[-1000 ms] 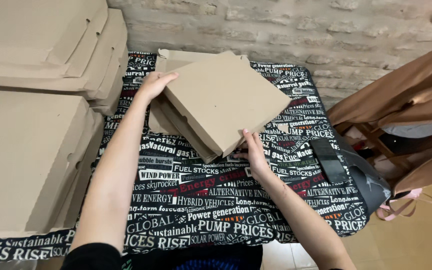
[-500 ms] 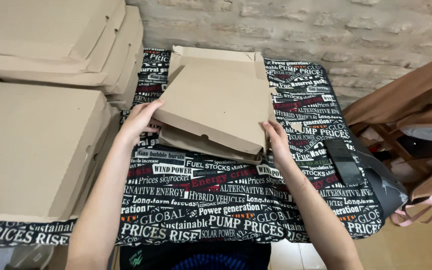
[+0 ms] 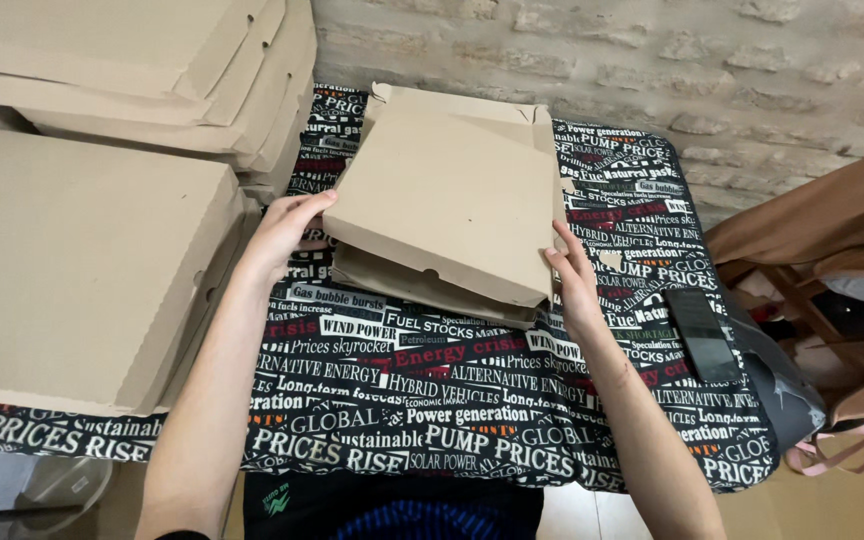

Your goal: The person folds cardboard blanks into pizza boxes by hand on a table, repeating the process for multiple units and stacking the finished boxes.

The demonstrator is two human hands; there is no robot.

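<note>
1. Nearest the camera, a printed black cloth (image 3: 432, 420) covers the tabletop, and both forearms reach out over it.
2. At the near left lies a closed flat cardboard box (image 3: 72, 270).
3. The left hand (image 3: 287, 232) grips the left edge of a half-folded cardboard box (image 3: 452, 200), thumb on top and fingers underneath.
4. The right hand (image 3: 574, 275) presses against the box's near right corner, fingers straight along its edge.
5. The box sits in the middle of the tabletop, its lid tilted over the base, back flap upright.
6. A dark phone (image 3: 700, 335) lies on the cloth to the right.
7. Farther left, a stack of boxes (image 3: 152, 70) rises, with a brick wall (image 3: 632, 60) behind.
</note>
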